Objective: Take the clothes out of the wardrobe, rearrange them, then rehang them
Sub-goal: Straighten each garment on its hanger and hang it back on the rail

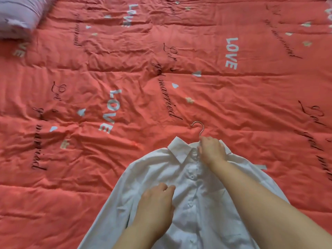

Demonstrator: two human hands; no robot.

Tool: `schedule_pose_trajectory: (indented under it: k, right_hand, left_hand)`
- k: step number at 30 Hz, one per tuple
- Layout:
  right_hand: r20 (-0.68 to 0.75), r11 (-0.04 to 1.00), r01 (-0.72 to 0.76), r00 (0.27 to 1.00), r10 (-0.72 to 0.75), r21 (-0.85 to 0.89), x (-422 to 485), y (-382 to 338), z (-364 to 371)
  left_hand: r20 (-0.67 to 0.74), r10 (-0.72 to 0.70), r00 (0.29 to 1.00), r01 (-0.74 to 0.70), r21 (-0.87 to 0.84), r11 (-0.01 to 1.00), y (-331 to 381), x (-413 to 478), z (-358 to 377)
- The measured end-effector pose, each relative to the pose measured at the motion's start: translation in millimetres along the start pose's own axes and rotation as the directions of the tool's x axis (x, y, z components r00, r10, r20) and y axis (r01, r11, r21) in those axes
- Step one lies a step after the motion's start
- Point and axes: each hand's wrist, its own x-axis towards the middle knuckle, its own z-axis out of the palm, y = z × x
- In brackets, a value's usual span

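Right hand [212,150] grips hanger [203,127] neck at collar; left hand [156,203] rests on white shirt [197,221], grip unclear. Risk: tugging hanger snags the buttoned collar and rucks the front

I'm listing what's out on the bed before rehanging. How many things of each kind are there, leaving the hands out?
White shirt: 1
Metal hanger: 1
Purple pillow: 1
Red bedspread: 1
Total: 4
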Motion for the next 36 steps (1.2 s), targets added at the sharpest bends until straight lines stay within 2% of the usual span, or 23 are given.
schedule_pose_trajectory:
  k: [5, 9, 13, 16, 19, 20, 22, 26, 28, 32, 36]
  right_hand:
    - [-0.113, 0.998, -0.049, 0.992, 0.053, 0.037, -5.4, 0.3, 24.9]
    - [-0.191, 0.994, 0.024, 0.982, -0.003, 0.108, -18.7, -2.6, 13.4]
    - [-0.303, 0.970, 0.123, 0.951, -0.056, 0.207, -47.3, -12.9, -29.1]
    - [-0.366, 0.950, 0.238, 0.918, -0.152, 0.201, -83.0, -29.3, -65.4]
    - [-0.452, 0.916, 0.367, 0.853, -0.262, 0.162, -129.5, -60.3, -103.2]
    - [-0.477, 0.899, 0.405, 0.831, -0.287, 0.166, -147.4, -74.0, -116.4]
    - [-0.497, 0.862, 0.470, 0.803, -0.329, 0.188, -187.5, -105.1, -143.3]
    - [-0.509, 0.794, 0.572, 0.755, -0.413, 0.205, -286.1, -178.5, -189.0]
    - [-0.502, 0.743, 0.639, 0.718, -0.482, 0.200, -342.7, -221.5, -205.6]
    - [-0.537, 0.585, 0.792, 0.576, -0.617, 0.177, -458.2, -320.6, -232.9]
    - [-0.492, 0.445, 0.890, 0.435, -0.754, 0.104, -565.5, -423.4, -240.6]
  left_hand:
    - [0.019, -0.021, 1.000, 0.021, -0.015, 1.000, -11.3, -3.0, 14.6]
    - [0.002, -0.049, 0.999, 0.049, -0.008, 0.999, -16.8, -18.5, 13.3]
    - [-0.108, -0.052, 0.993, 0.048, -0.045, 0.998, -22.7, -47.6, -3.3]
    - [-0.226, -0.043, 0.973, 0.030, -0.062, 0.998, -27.7, -77.3, -23.0]
    - [-0.367, -0.057, 0.929, 0.024, -0.095, 0.995, -35.6, -111.5, -46.5]
    - [-0.436, -0.047, 0.899, 0.000, -0.108, 0.994, -38.0, -126.2, -57.1]
    - [-0.615, -0.018, 0.788, -0.099, -0.156, 0.983, -45.8, -160.2, -73.2]
    - [-0.791, -0.084, 0.606, -0.086, -0.170, 0.982, -68.7, -249.3, -102.2]
    - [-0.852, -0.104, 0.513, -0.078, -0.167, 0.983, -87.5, -304.9, -108.8]
    - [-0.929, -0.126, 0.349, -0.074, -0.162, 0.984, -135.4, -438.0, -107.3]
    - [-0.956, -0.258, 0.137, -0.025, -0.264, 0.964, -191.1, -573.8, -87.8]
